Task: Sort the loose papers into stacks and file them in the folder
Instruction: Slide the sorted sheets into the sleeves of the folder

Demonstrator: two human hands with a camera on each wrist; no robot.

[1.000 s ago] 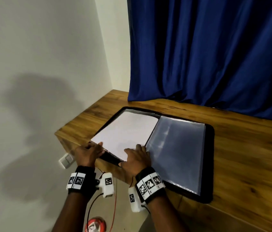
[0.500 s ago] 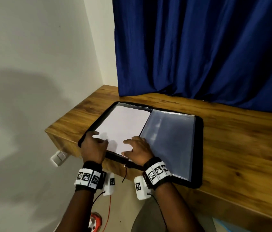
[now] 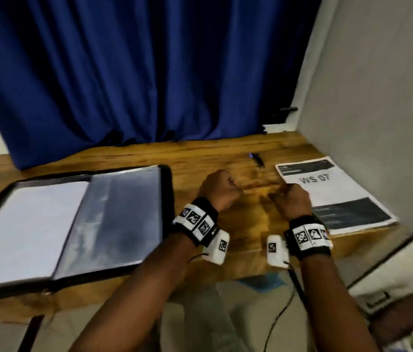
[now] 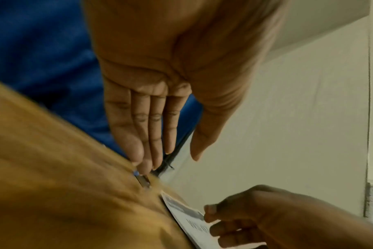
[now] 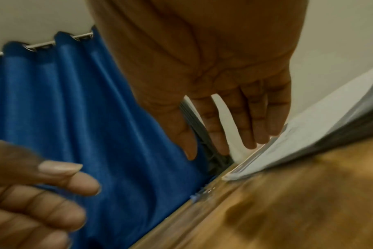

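Observation:
A black folder [image 3: 166,199] lies open at the left of the wooden table, with a white sheet [image 3: 30,224] in its left sleeve and a clear sleeve [image 3: 121,212] on its right side. A stack of printed papers [image 3: 332,196] headed "WS 07" lies at the table's right end. My left hand [image 3: 219,190] hovers between the folder and the stack; its fingers [image 4: 151,134] are straight and hold nothing. My right hand [image 3: 290,200] is at the stack's left edge, with relaxed, empty fingers [image 5: 245,128] just above the papers' corner [image 5: 298,143].
A dark pen [image 3: 257,160] lies on the table beyond my hands. A blue curtain [image 3: 149,72] hangs along the back edge. A grey wall panel [image 3: 378,97] closes off the right end beside the papers. Cables [image 3: 276,323] hang below the table's front edge.
Both hands have left the folder's near edge and moved right over the bare wood toward the printed stack. The head view has swung right, bringing the stack and pen into sight.

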